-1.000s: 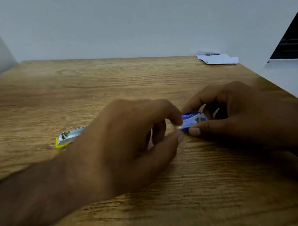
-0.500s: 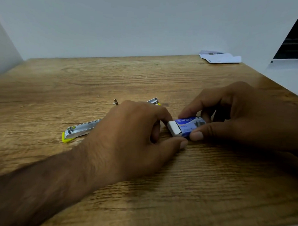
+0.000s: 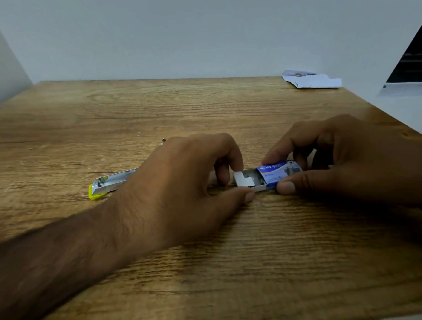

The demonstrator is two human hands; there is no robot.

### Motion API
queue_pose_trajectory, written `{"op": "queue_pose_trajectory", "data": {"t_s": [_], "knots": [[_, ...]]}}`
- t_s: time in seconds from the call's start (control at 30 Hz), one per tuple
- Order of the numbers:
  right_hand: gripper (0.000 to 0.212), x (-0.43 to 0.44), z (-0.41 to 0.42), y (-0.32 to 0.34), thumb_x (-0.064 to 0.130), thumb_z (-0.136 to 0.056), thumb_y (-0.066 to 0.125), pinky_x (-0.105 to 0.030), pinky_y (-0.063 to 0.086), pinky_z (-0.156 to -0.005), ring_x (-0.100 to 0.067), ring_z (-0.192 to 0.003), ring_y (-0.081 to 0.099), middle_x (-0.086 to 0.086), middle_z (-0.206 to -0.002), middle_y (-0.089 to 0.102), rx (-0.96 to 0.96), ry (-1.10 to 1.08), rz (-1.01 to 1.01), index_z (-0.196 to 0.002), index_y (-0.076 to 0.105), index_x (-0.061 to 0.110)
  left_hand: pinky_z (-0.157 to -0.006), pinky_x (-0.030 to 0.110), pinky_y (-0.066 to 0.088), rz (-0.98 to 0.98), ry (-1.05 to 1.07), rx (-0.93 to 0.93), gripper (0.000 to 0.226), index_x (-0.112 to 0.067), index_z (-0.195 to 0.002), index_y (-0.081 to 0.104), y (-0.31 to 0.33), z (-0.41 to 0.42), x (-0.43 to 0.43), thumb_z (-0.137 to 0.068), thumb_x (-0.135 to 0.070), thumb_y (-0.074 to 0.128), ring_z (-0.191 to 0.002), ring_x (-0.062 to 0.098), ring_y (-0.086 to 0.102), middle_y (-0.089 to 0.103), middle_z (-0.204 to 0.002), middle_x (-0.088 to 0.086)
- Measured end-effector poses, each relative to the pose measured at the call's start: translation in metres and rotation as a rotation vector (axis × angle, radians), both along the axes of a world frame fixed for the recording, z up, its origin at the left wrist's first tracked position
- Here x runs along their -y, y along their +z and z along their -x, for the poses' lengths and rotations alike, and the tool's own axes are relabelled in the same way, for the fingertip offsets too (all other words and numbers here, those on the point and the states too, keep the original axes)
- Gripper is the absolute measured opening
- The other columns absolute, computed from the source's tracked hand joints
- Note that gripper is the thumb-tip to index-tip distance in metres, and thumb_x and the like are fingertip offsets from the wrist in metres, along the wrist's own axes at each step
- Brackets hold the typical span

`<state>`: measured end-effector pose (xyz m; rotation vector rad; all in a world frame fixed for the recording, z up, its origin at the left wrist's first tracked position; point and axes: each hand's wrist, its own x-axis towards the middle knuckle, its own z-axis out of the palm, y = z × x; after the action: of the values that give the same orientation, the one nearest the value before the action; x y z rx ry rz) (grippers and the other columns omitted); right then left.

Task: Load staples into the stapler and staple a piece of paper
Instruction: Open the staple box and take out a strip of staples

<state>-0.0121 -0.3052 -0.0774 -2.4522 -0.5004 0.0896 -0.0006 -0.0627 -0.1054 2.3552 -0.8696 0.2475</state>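
Wooden desk (image 3: 207,107) against a plain pale wall, mostly bare. Far left: stapler (image 3: 113,181), silver channel with a yellow tip, lies flat, its right end hidden behind the left hand (image 3: 180,182). Can't tell if its track is open. Left hand has thumb and forefinger pinched on the white tray (image 3: 244,179) that sticks out of the staple box (image 3: 277,174), likely to slide it clear. Right hand (image 3: 344,159) pinches the blue sleeve from both sides, pinning it to the desk so only the tray moves. Staples inside show only as grey, count unclear. Folded paper (image 3: 312,79) sits at the far right corner, well apart from everything, close to the desk's back edge. Plenty of bare wood in front and behind the hands; right edge of the desk is near the right wrist, so I'd work leftward toward the stapler.
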Motion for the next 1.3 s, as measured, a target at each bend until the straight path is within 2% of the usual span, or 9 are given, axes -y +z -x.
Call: {"op": "queue_pose_trajectory", "data": {"t_s": [0.13,0.3,0.43,0.5,0.6,0.77,1.0,1.17,1.3], "knots": [[0.041,0.0,0.001,0.001,0.063,-0.059,0.074,-0.005,0.048,-0.062,0.001,-0.073,0.067,0.015,-0.089,0.071,0.001,-0.005,0.015,-0.099,0.073,0.055,-0.05,0.009,0.035,0.04,-0.053,-0.082,0.028,-0.032,-0.084,0.062,0.003,-0.002,-0.004,-0.069,-0.04,0.085,-0.054,-0.007,0.053,0.062,-0.066,-0.028],[0.041,-0.001,0.0,0.0,0.063,-0.06,0.075,-0.005,0.048,-0.062,0.002,-0.073,0.067,0.018,-0.092,0.069,-0.016,-0.009,0.019,-0.1,0.072,0.057,-0.045,0.008,0.032,0.012,-0.127,-0.102,0.028,-0.026,-0.087,0.063,0.005,-0.005,-0.009,-0.072,-0.023,0.087,-0.046,0.003,0.048,0.059,-0.062,-0.034],[0.055,-0.004,0.003,0.006,0.069,-0.058,0.073,-0.015,0.054,-0.061,0.005,-0.092,0.065,0.03,-0.109,0.065,0.015,0.002,0.085,-0.112,0.063,0.063,-0.045,0.008,0.033,0.0,-0.117,-0.121,0.026,-0.027,-0.086,0.064,0.005,-0.006,-0.009,-0.072,-0.028,0.086,-0.046,0.0,0.05,0.058,-0.06,-0.036],[0.046,-0.007,0.006,0.012,0.074,-0.066,0.07,-0.023,0.052,-0.059,-0.002,-0.1,0.063,0.026,-0.114,0.065,0.117,-0.008,0.082,-0.11,0.065,0.062,-0.046,0.008,0.034,-0.006,-0.117,-0.129,0.026,-0.028,-0.086,0.064,0.006,-0.007,-0.009,-0.072,-0.03,0.085,-0.047,-0.001,0.051,0.058,-0.061,-0.038],[0.025,-0.017,0.008,0.019,0.065,-0.073,0.064,-0.03,0.044,-0.059,-0.009,-0.094,0.063,0.017,-0.105,0.068,0.244,0.015,0.075,-0.094,0.073,0.055,-0.047,0.007,0.036,-0.034,-0.118,-0.121,0.024,-0.03,-0.087,0.063,0.008,-0.008,-0.01,-0.074,-0.033,0.084,-0.051,-0.004,0.055,0.057,-0.064,-0.041],[0.027,-0.044,0.008,0.03,0.064,-0.069,0.057,-0.039,0.052,-0.074,0.004,-0.084,0.058,0.026,-0.094,0.062,0.153,0.044,0.336,-0.09,0.073,0.055,-0.052,0.002,0.038,-0.045,-0.147,-0.128,0.023,-0.032,-0.089,0.063,0.011,-0.007,-0.01,-0.076,-0.035,0.082,-0.061,-0.015,0.057,0.057,-0.067,-0.045],[0.034,-0.06,0.005,0.034,0.065,-0.066,0.05,-0.036,0.05,-0.077,0.007,-0.083,0.054,0.03,-0.098,0.058,0.089,0.048,0.513,-0.09,0.072,0.056,-0.056,-0.001,0.038,-0.028,-0.158,-0.139,0.025,-0.03,-0.09,0.064,0.012,-0.008,-0.01,-0.076,-0.035,0.084,-0.065,-0.018,0.057,0.056,-0.071,-0.046],[0.035,-0.068,0.001,0.036,0.066,-0.061,0.049,-0.031,0.045,-0.07,0.003,-0.084,0.055,0.023,-0.097,0.062,0.098,0.038,0.557,-0.084,0.072,0.055,-0.057,-0.003,0.037,-0.03,-0.167,-0.147,0.024,-0.032,-0.091,0.063,0.012,-0.008,-0.01,-0.077,-0.038,0.082,-0.069,-0.022,0.056,0.053,-0.076,-0.051],[0.039,-0.072,0.001,0.036,0.069,-0.058,0.044,-0.034,0.051,-0.072,-0.002,-0.084,0.056,0.021,-0.096,0.063,0.133,0.025,0.607,-0.085,0.069,0.056,-0.057,-0.003,0.038,-0.032,-0.163,-0.147,0.024,-0.035,-0.089,0.061,0.013,-0.007,-0.01,-0.077,-0.038,0.081,-0.07,-0.023,0.056,0.053,-0.075,-0.052]]}}
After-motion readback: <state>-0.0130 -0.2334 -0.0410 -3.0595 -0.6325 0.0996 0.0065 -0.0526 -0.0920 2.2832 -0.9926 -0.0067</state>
